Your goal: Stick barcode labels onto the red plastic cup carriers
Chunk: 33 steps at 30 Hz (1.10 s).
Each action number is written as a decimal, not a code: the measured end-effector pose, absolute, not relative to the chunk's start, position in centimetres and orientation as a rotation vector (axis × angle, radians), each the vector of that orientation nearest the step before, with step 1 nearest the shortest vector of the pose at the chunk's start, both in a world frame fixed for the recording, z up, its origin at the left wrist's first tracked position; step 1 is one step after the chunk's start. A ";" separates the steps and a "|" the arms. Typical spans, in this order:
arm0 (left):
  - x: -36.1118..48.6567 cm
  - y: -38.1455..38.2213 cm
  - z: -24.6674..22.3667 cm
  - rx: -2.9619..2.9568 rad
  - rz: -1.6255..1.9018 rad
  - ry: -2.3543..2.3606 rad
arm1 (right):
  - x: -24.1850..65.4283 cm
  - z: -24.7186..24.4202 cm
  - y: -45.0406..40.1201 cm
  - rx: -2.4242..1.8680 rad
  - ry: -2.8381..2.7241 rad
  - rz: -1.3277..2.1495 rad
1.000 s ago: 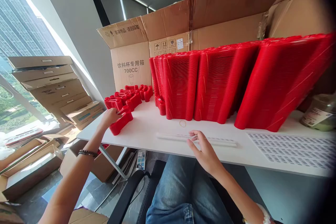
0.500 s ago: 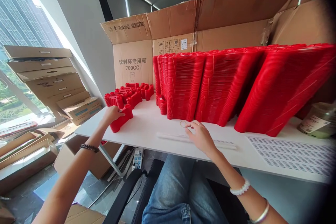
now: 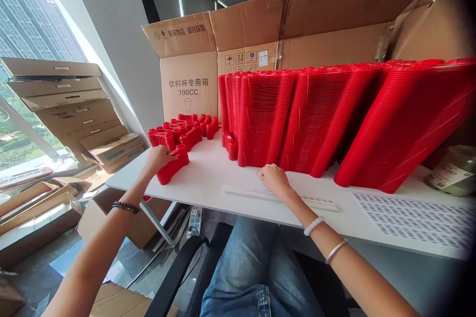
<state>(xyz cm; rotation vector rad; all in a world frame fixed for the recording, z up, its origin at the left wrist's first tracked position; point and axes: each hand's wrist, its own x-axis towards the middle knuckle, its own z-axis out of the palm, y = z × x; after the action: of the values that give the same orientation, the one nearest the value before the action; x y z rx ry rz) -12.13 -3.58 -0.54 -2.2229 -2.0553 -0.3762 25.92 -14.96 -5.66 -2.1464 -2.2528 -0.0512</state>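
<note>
My left hand is closed on the upper back edge of a red plastic piece at the front of the left group. Over the table's middle, my right hand has its fingers pinched at a thin yellowish band in front of the tall red stacks. More red pieces lie behind my left hand. A white strip lies on the table just under my right hand.
Sheets of printed labels and a jar are at the right of the white table. A large open cardboard box stands behind the stacks. Cardboard boxes are piled at the left.
My right hand has moved slightly left and its fingers have closed at the band. My left hand stays at the red piece. The view has shifted slightly.
</note>
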 end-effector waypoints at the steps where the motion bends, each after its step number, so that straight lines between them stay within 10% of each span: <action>1: -12.1 -3.6 -0.5 -2.225 -0.373 -2.056 | 25.8 -5.6 -14.8 -2.148 -2.278 -0.062; 33: -6.6 -9.7 -0.1 -2.251 -0.795 -1.829 | 24.5 -3.8 -14.6 -1.548 -1.959 0.578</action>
<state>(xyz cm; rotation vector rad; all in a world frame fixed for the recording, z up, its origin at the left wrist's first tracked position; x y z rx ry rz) -6.60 -9.73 -0.13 -2.2511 -1.8287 -0.7946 24.50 -14.59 -3.82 -1.5479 -1.9588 0.5775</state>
